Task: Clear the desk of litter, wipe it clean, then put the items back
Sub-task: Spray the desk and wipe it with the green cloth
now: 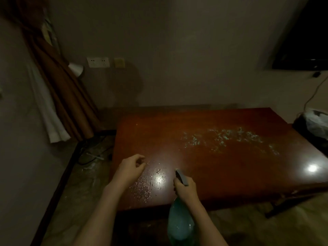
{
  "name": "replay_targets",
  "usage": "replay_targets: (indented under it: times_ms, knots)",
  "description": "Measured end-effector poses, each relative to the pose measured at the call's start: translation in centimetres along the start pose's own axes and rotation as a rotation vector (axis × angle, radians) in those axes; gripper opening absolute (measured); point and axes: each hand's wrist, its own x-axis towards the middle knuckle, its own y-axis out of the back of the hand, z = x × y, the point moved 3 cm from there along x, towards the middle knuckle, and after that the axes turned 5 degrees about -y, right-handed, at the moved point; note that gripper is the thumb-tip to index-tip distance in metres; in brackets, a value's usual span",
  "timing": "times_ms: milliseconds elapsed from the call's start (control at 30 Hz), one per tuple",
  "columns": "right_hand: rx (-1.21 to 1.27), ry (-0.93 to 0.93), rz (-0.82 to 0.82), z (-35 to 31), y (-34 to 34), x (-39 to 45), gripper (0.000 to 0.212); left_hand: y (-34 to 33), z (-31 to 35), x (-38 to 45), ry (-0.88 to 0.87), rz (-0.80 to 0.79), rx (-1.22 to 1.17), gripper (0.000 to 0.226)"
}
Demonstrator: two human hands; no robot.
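Observation:
A glossy red-brown wooden desk [221,166] fills the middle of the head view. Foamy pale spray patches [229,139] lie across its far right half, and fine droplets [145,185] speckle the near left corner. My right hand [185,189] grips the neck of a green spray bottle [180,222], its grey nozzle [181,176] pointing out over the desk. My left hand [130,168] hovers over the desk's near left corner with fingers loosely curled, holding nothing.
A black bin with a white plastic liner [314,123] stands at the desk's right end. Brown and white curtains [58,96] hang at the left. Cables and scraps lie on the floor [92,157] left of the desk. A dark screen [305,41] is mounted upper right.

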Motion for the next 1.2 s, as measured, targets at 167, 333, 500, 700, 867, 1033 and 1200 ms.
replay_targets:
  times_ms: [167, 333, 500, 700, 867, 1033, 1200]
  knots:
    - [-0.162, 0.013, -0.024, -2.9, 0.2, 4.9, 0.033, 0.7, -0.4, 5.7, 0.006, 0.017, -0.018, 0.032]
    - [-0.175, 0.018, -0.005, -5.3, -0.3, 9.5, 0.036, 1.6, -1.6, 10.6, 0.025, 0.033, -0.045, 0.033]
    - [-0.099, -0.005, 0.040, -6.6, -1.0, 12.9, 0.032, 1.3, -2.5, 13.6, 0.038, -0.012, -0.043, 0.033]
    - [-0.137, 0.030, -0.054, -7.9, -0.9, 14.3, 0.037, 0.6, -2.2, 15.3, 0.039, -0.053, -0.024, 0.034]
    - [-0.162, 0.099, 0.006, -8.8, 0.6, 15.5, 0.037, 0.3, -0.9, 15.7, 0.028, -0.030, -0.025, 0.033]
    - [-0.148, 0.136, 0.080, -9.2, 2.6, 15.8, 0.041, -0.1, 0.3, 15.2, 0.053, 0.000, -0.020, 0.034]
    - [-0.172, 0.109, 0.020, -8.2, 3.9, 15.6, 0.038, -0.8, 1.8, 14.2, 0.045, 0.024, -0.018, 0.033]
